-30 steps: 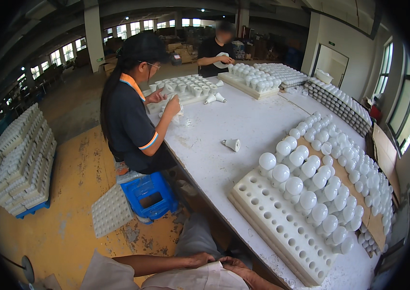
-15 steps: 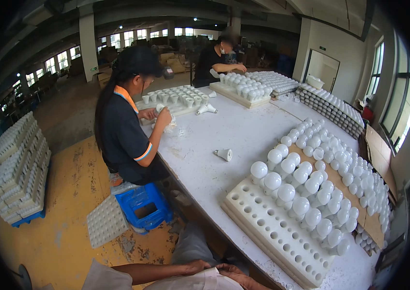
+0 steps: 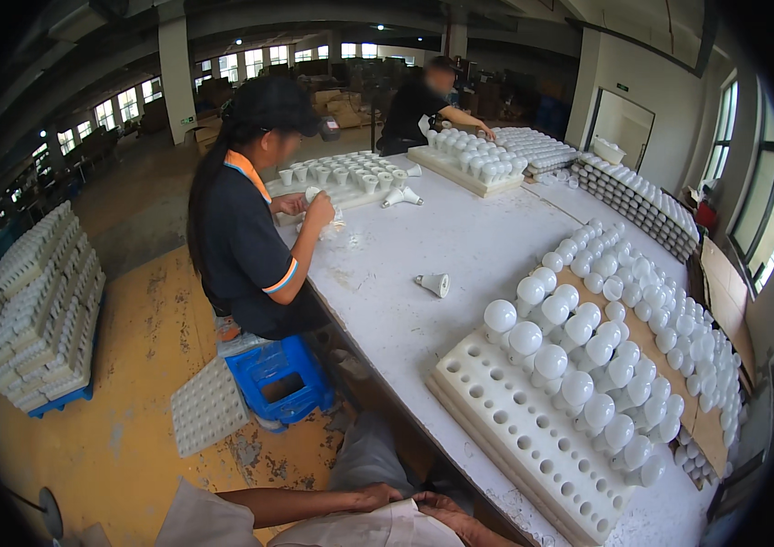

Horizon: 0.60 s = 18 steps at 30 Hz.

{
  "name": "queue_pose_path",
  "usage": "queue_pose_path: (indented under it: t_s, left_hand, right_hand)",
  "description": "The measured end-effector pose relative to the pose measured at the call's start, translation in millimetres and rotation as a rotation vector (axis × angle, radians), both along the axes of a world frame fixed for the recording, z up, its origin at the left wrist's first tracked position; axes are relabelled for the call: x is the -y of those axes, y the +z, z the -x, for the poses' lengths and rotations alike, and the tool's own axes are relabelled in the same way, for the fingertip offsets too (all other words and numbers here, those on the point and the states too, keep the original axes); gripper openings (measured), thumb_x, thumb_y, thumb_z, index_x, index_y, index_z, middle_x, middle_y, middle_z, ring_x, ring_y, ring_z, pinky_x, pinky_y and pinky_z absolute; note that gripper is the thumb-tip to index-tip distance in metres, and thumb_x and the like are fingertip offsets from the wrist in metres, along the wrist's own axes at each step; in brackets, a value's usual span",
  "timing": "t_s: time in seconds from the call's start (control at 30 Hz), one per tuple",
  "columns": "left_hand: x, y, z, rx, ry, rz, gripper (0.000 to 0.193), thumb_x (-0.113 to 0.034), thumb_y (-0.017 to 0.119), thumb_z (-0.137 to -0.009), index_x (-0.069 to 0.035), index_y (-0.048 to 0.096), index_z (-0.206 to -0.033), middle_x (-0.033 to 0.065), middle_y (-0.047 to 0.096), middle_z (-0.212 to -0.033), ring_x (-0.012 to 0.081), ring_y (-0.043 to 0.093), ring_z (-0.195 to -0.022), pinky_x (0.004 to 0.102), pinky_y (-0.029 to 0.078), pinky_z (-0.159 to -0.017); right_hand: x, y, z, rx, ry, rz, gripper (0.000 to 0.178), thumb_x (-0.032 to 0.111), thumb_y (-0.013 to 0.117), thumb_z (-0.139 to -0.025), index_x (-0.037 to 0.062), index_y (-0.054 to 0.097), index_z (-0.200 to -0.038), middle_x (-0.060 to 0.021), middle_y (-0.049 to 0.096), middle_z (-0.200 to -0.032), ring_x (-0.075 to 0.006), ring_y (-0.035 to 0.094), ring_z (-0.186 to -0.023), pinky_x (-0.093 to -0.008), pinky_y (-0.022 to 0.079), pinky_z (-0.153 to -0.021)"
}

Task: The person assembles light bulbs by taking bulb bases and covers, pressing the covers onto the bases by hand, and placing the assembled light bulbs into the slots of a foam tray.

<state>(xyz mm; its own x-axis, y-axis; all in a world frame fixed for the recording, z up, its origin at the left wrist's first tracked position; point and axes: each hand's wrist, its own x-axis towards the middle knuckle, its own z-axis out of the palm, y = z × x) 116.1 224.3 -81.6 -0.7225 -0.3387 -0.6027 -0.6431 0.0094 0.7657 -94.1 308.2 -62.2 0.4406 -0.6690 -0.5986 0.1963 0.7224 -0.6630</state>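
My hands sit low at the near edge of the view, over my lap, on a pale folded sheet [image 3: 378,527] that looks like cloth or thin paper. I judge it light, limp and easy to crease, not slippery, so I would pinch it at an edge rather than press its middle. Its long axis runs left to right across my lap, and I can make out no end that points anywhere.

My left hand [image 3: 376,497] lies on the sheet's far edge, fingers curled down onto it. My right hand [image 3: 446,507] rests just beside it; whether those fingers grip or only touch I cannot tell.

Right of me on the table [image 3: 423,239] stands a white foam tray [image 3: 519,428] half filled with white bulbs [image 3: 551,360]. Farther off a single bulb shell [image 3: 433,283] lies on its side. To the left a seated co-worker [image 3: 246,237] handles a bulb above a blue crate [image 3: 279,381].
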Motion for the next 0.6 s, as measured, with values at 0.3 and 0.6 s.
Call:
queue_pose_path:
  t_s: [0.3, 0.6]
  left_hand:
    - [0.8, 1.4, -1.1, -0.023, -0.027, 0.062, 0.033, -0.022, 0.058, -0.082, -0.006, 0.066, -0.109, 0.0141, 0.066, -0.107, 0.0244, 0.061, -0.102, 0.0357, 0.044, -0.089]
    - [3.3, 16.0, -1.2, -0.045, 0.007, 0.018, 0.035, -0.033, 0.062, -0.084, -0.007, 0.068, -0.106, 0.0117, 0.068, -0.100, 0.0217, 0.064, -0.095, 0.0329, 0.047, -0.085]
  right_hand:
    - [-6.9, -6.2, -5.7, -0.116, -0.072, 0.044, 0.024, 0.019, 0.062, -0.090, 0.0074, 0.057, -0.111, -0.0009, 0.062, -0.096, -0.0106, 0.059, -0.087, -0.0238, 0.048, -0.077]
    - [-4.9, 9.7, -3.1, -0.233, -0.123, 0.012, 0.018, 0.016, 0.062, -0.090, 0.0079, 0.060, -0.105, 0.0011, 0.062, -0.092, -0.0095, 0.057, -0.081, -0.0233, 0.047, -0.073]
